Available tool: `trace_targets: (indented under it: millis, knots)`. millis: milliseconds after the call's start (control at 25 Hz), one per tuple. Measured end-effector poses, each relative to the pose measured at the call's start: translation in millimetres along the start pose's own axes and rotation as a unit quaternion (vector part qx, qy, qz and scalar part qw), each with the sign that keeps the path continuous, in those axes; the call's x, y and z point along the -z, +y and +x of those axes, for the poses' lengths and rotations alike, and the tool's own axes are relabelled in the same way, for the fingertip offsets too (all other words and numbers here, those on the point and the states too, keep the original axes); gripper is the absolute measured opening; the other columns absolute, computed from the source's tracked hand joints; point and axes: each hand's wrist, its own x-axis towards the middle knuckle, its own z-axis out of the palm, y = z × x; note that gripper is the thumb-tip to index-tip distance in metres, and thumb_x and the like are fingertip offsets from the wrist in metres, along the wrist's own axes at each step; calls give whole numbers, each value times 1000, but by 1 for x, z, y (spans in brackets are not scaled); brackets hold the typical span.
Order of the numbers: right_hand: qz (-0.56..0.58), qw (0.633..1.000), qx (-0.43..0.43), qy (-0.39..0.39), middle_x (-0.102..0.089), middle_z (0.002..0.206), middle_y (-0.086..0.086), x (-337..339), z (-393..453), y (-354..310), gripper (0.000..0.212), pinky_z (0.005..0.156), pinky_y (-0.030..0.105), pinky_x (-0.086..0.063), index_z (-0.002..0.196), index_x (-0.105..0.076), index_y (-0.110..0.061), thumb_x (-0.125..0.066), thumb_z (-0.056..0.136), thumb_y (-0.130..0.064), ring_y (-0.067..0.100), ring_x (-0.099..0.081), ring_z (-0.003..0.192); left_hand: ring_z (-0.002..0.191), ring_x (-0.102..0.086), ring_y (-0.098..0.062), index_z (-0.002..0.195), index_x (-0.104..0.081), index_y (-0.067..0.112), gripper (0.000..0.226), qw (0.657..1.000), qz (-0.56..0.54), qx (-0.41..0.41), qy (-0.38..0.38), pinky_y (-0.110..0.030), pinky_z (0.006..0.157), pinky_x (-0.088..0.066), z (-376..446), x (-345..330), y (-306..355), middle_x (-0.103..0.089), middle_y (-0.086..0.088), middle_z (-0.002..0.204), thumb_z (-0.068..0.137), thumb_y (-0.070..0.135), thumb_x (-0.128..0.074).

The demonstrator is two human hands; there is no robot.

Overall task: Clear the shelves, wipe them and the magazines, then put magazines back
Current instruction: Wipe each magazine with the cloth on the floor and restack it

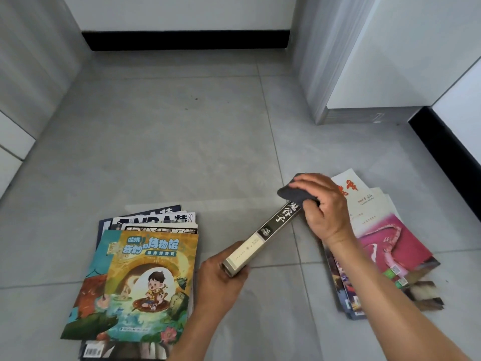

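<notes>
Book [263,235] between left fingers [240,269] and cloth [294,192].

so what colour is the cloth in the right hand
Dark grey cloth, gripped by the right hand; head view.

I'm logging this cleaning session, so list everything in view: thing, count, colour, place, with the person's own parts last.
book: one, spine dark above and cream below, held off the floor between the two hands
cloth: one, dark grey, pressed on the book's far end
left magazine pile: one pile, count unclear, top cover teal and yellow with a cartoon child, on the floor at left
right magazine pile: one fanned pile, count unclear, white and pink covers on top, on the floor at right under the right forearm
floor: grey tiles
baseboard: black, along the white walls
left hand: grips the book's near end
right hand: holds the cloth against the book
</notes>
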Motion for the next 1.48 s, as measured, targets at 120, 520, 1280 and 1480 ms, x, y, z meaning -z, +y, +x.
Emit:
trace_targets:
  millis: [120, 520, 1280, 1480]
  knots:
    - [0, 999, -27, 33, -72, 102, 7, -13, -8, -30, 40, 101, 42, -46, 91, -77, -6, -44, 69, -12, 32, -65, 100, 84, -71, 1, 98, -70, 53, 47, 999, 39, 5, 10, -24, 76, -57, 0, 0, 2, -74, 24, 85, 72, 14, -80]
    - [66, 997, 49, 5, -72, 108, 5, -19, -20, -21, 39, 94, 46, -48, 95, -78, -7, -47, 71, -7, 26, -64, 104, 77, -70, 5, 90, -71, 47, 48, 999, 42, 6, 7, -14, 68, -54, -3, 0, 8, -73, 26, 79, 73, 3, -78]
    - [330, 839, -424, 83, -42, 152, -9, -26, -76, -98, 90, 112, 39, -40, 147, -27, -51, -80, 82, -21, 6, -48, 133, 101, -62, 2, 132, -52, 47, 70, 974, 193, -114, 8, -13, 82, -50, -32, -16, 14, -67, 22, 117, 72, 13, -70]
    - [388, 732, -551, 101, -76, 103, 2, 13, -98, -56, 63, 73, 41, -59, 120, -60, -33, -69, 78, 12, 26, -72, 89, 145, -11, 4, 148, -19, 46, 89, 931, 228, -103, -266, -18, 118, -14, -38, -24, 7, -12, 28, 158, 76, 6, -51]
